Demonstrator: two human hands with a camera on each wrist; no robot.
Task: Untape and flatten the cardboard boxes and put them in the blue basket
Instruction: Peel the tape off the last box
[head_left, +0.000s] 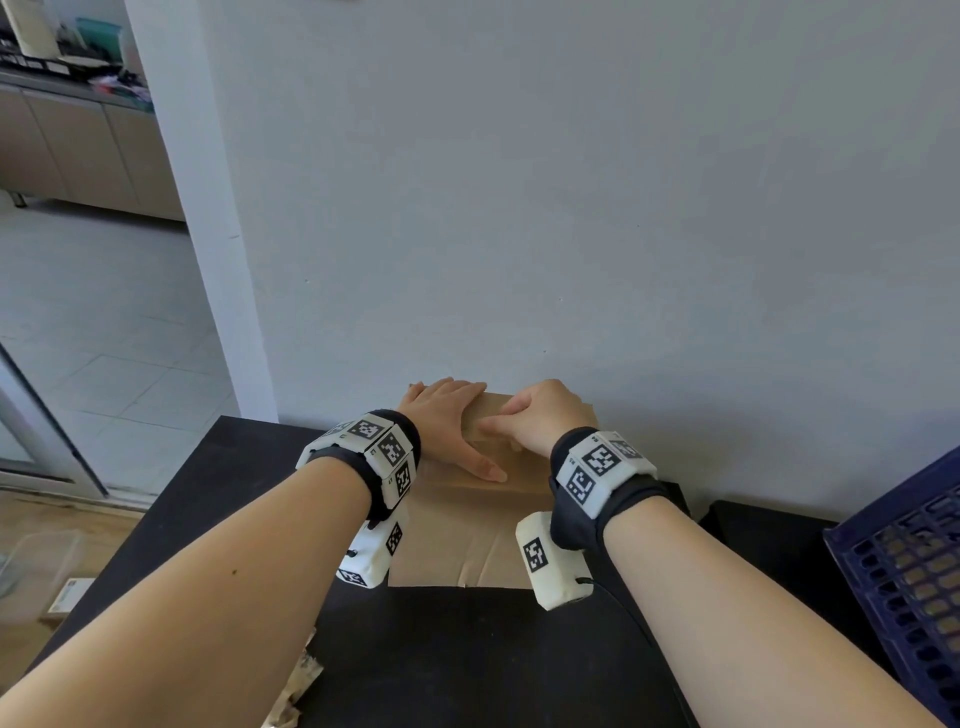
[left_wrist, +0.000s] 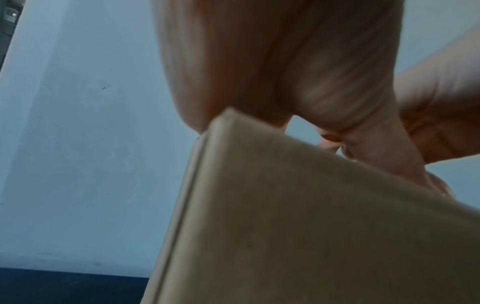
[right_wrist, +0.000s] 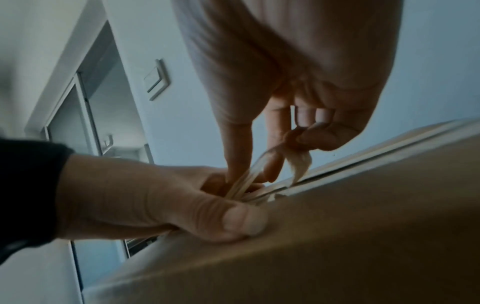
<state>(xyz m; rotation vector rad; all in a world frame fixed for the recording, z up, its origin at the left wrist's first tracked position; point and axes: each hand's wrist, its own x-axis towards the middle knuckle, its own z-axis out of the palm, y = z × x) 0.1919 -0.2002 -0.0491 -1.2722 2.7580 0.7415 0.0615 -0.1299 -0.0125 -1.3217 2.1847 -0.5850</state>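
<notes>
The cardboard box stands at the far edge of the black table, its back close against the pale wall, so there is almost no room behind it, while the table in front lies open toward the person. Its long axis runs left to right, parallel to the wall, and its taped top seam runs the same way. A flattened piece of cardboard lies on the table in front of the box, reaching toward the person between the two wrists. The left hand lies over the box's left end, fingers curled over the top and thumb pressed on the near face, gripping it. The right hand is on top toward the middle; in the right wrist view its curled fingers pinch a strip of clear tape that rises, twisted, from the seam beside the left thumb. At the right edge the blue basket sits tilted on the table, well apart from the box, brown cardboard showing through its lattice. Left of the wall's corner an opening shows a pale tiled floor and cabinets beyond. Scraps of crumpled paper lie at the table's near left edge.
</notes>
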